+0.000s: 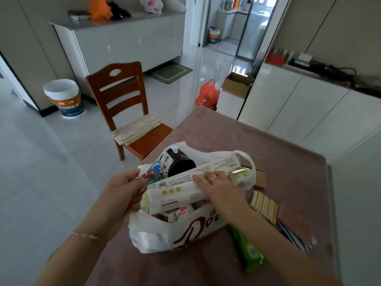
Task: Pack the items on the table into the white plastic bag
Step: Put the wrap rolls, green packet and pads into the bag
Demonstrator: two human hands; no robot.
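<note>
Left hand (pixel 128 189) pinching the bag (pixel 156 234) rim, I am pressing a long box (pixel 177 195) inside, right hand (pixel 218 186) flat; next, packets (pixel 263 205) beside it.

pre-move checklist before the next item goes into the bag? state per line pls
1. White plastic bag mouth held open by left hand: ok.
2. Long white box fully inside: not ok, lies across the opening under right hand.
3. Right hand free to pick: not ok.
4. Items left on table: ok, green pack and yellow striped packet beside the bag.
5. Room left in bag: cannot tell; black tub sits high.
</note>
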